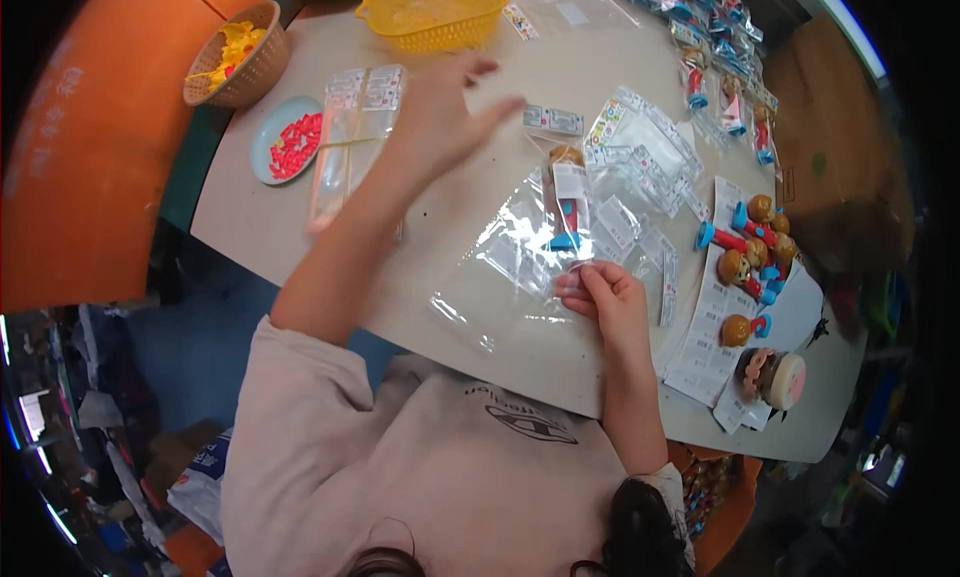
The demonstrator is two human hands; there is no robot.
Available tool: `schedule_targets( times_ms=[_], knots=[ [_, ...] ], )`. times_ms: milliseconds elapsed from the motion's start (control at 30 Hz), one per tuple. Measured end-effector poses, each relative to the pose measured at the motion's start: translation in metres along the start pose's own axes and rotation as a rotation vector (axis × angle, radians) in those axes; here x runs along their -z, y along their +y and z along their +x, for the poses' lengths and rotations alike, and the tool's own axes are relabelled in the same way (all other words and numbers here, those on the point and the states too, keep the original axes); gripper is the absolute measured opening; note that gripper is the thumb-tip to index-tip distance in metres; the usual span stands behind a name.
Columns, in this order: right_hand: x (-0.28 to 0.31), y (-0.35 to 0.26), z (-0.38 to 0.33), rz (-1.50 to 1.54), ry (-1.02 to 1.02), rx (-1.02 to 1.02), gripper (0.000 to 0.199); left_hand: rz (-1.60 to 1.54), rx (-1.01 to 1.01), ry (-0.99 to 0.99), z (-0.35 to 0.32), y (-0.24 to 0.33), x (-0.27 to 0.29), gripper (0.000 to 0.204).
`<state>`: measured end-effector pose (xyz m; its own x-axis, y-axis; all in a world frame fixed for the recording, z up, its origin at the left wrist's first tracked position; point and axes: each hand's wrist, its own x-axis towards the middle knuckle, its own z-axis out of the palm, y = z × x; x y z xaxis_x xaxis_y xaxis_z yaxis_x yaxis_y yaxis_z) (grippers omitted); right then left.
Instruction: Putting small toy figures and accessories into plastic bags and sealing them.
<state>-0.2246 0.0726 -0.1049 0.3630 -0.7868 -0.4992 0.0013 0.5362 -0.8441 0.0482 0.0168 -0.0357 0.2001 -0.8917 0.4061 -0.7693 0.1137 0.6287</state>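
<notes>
Pinching the edge of a clear plastic bag [520,247] holding a brown-headed toy stick [566,202] with my right hand [612,297], my left hand [440,117] hovers open, empty, above the beige table [450,207].

the table [480,307] is pale beige. a bright yellow mesh basket [432,12] sits at its far edge, and a tan woven basket [245,67] holds yellow pieces. the light blue plate [275,137] carries red bits. clear glossy bags [520,257] cover the middle, one around a toy with a brown head and a blue and red body [566,202]. more brown-headed toys [755,252] with blue and red handles lie on white sheets. the person's sleeve [300,427] is pale pinkish cream.
</notes>
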Motion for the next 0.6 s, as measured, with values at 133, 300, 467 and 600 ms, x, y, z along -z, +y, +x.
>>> schedule_targets(
  times_ms=[133, 300, 467, 600],
  knots=[
    [-0.002, 0.000, 0.000, -0.055, 0.060, 0.062, 0.019, -0.172, 0.277, -0.409, -0.082, 0.035, -0.039, 0.068],
    [-0.004, 0.006, -0.004, -0.124, 0.112, 0.159, 0.019, -0.451, 0.480, -0.279, -0.104, 0.038, -0.063, 0.059],
    [0.002, 0.008, -0.003, -0.171, 0.183, 0.170, 0.019, -0.781, 0.660, -0.261, -0.109, 0.031, -0.068, 0.045],
    [0.006, 0.003, -0.007, -0.210, 0.232, 0.152, 0.019, -0.690, 0.695, -0.332, -0.113, 0.024, -0.063, 0.044]
  ],
)
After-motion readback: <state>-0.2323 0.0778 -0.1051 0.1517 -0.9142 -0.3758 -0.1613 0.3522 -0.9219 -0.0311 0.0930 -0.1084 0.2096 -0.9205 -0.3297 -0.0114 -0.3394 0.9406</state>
